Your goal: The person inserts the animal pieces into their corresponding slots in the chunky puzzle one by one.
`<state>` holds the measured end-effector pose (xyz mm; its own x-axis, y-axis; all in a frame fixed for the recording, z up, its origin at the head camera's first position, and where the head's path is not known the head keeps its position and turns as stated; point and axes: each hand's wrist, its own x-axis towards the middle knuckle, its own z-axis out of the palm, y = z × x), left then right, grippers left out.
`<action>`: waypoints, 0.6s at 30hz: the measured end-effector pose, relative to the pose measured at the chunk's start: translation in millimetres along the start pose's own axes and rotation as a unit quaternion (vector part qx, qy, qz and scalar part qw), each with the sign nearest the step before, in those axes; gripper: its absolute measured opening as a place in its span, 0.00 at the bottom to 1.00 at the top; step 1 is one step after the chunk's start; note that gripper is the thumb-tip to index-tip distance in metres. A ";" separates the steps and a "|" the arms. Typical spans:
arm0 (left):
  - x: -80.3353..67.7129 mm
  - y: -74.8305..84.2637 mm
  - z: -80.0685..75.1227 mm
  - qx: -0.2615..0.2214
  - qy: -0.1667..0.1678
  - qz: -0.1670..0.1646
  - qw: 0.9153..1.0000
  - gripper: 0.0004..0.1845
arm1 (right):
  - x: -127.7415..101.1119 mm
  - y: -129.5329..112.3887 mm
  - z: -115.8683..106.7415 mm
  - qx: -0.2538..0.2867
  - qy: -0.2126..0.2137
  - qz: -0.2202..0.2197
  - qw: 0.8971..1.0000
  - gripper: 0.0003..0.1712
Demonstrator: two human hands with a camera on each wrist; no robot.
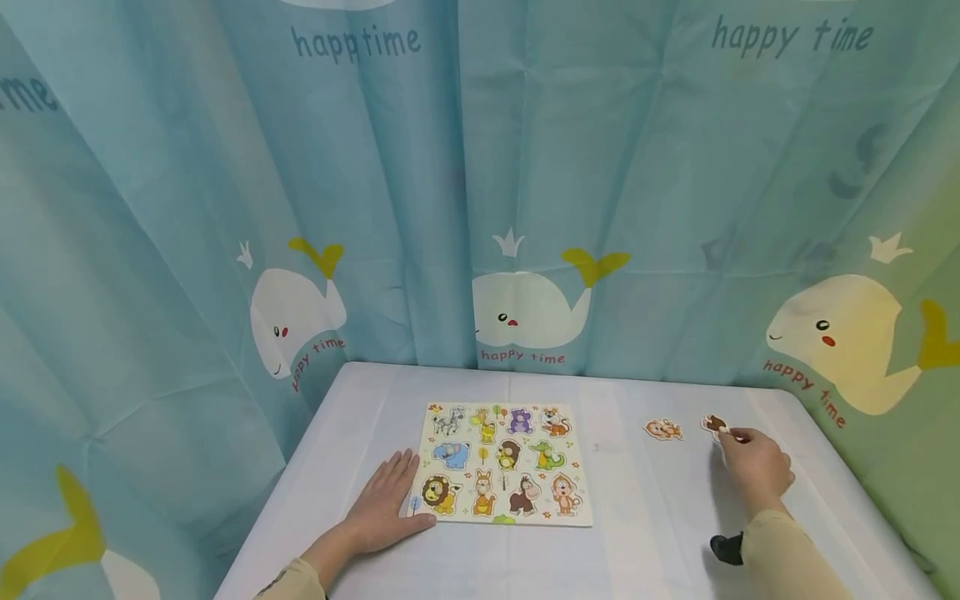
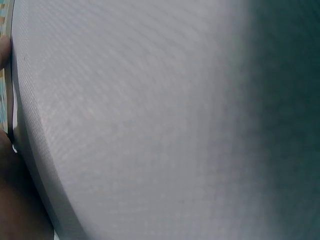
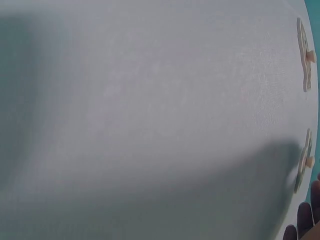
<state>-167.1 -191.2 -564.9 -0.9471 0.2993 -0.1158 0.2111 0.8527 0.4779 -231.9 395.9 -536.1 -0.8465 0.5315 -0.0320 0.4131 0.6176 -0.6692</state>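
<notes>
A flat animal puzzle board [image 1: 525, 520] lies on the table, with several cartoon animals on its face. My left hand [image 1: 384, 504] rests at its left edge, fingers straight and thumb near the lower left corner. In the left wrist view a finger [image 2: 4, 52] overlaps the board's side. Further right, the fingertips of my right hand [image 1: 756, 467] pinch a small brown animal puzzle piece [image 1: 714, 424], partly covered by the fingers. The right wrist view shows a knob on that piece [image 3: 302, 167]. An orange-brown monkey-like puzzle piece [image 1: 663, 429] lies just left of it.
White cloth covers the table [image 1: 637, 517]. A blue curtain [image 1: 405, 167] with whale prints hangs right behind its far edge. A black object [image 1: 726, 549] sits at the right sleeve's cuff.
</notes>
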 end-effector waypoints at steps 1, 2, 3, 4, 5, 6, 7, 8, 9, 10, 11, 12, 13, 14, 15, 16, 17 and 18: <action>-0.1 -0.3 0.5 -0.001 0.001 0.000 1.000 0.59 | 0.9 -0.2 0.8 0.004 0.001 0.005 1.000 0.29; -0.2 -0.2 0.6 -0.001 0.000 -0.002 1.000 0.59 | 1.2 -0.5 1.7 0.009 0.002 0.010 1.000 0.29; -0.4 0.1 0.6 -0.001 0.002 -0.003 1.000 0.59 | 1.5 -0.8 2.7 0.012 0.004 0.015 1.000 0.29; -0.5 0.3 1.0 0.000 0.001 -0.004 1.000 0.59 | 1.7 -1.1 3.6 0.014 0.006 0.022 1.000 0.29; -0.6 0.3 1.6 -0.001 0.002 -0.003 1.000 0.59 | 1.8 -0.8 4.5 0.018 0.007 0.028 0.999 0.29; -0.5 0.3 2.0 -0.001 0.001 -0.003 1.000 0.59 | 2.2 -0.5 5.5 0.018 0.009 0.034 0.999 0.29; -0.4 0.2 2.7 -0.001 0.002 -0.002 1.000 0.59 | 2.7 -0.4 6.4 0.019 0.011 0.038 0.999 0.29; -0.5 0.5 2.7 -0.001 -0.001 -0.002 1.000 0.59 | 3.2 -0.5 7.3 0.020 0.012 0.043 0.999 0.29; -0.9 0.8 2.7 -0.003 -0.001 -0.001 1.000 0.59 | 4.1 -0.7 8.4 0.021 0.014 0.047 0.999 0.28; -1.3 0.9 2.4 -0.003 -0.002 -0.002 1.000 0.59 | 4.9 -1.2 9.3 0.022 0.013 0.049 0.998 0.29; -2.2 1.0 1.7 -0.006 0.000 -0.002 1.000 0.59 | 5.9 -1.9 10.1 0.024 0.013 0.049 0.998 0.29; -2.7 1.2 1.0 -0.007 0.000 -0.003 1.000 0.59 | 6.9 -2.9 10.9 0.026 0.011 0.050 0.998 0.29; -3.2 1.3 0.2 -0.008 0.002 -0.003 1.000 0.59 | 7.9 -3.6 11.5 0.029 0.009 0.050 0.998 0.29; -3.7 1.5 -0.8 -0.010 0.002 -0.004 1.000 0.59 | 8.8 -3.9 12.0 0.030 0.006 0.051 0.998 0.29; -3.7 1.4 -1.5 -0.009 0.003 -0.003 1.000 0.59 | 9.8 -4.0 12.3 0.031 0.005 0.052 0.998 0.29; -3.6 1.0 -1.7 -0.009 0.004 -0.002 1.000 0.58 | 10.4 -4.0 12.1 0.031 0.004 0.054 0.998 0.29; -3.3 0.9 -1.9 -0.010 0.005 -0.001 1.000 0.58 | 11.1 -4.2 11.7 0.031 0.004 0.057 0.998 0.29; -2.4 0.8 -1.6 -0.011 0.005 0.003 1.000 0.58 | 11.7 -3.8 11.2 0.029 0.005 0.062 0.998 0.29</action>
<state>-165.0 -191.9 -562.8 -0.9486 0.2991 -0.1038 0.2110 0.8417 0.4971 -247.2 393.2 -542.3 -0.7861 0.6082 -0.1102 0.4948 0.5123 -0.7019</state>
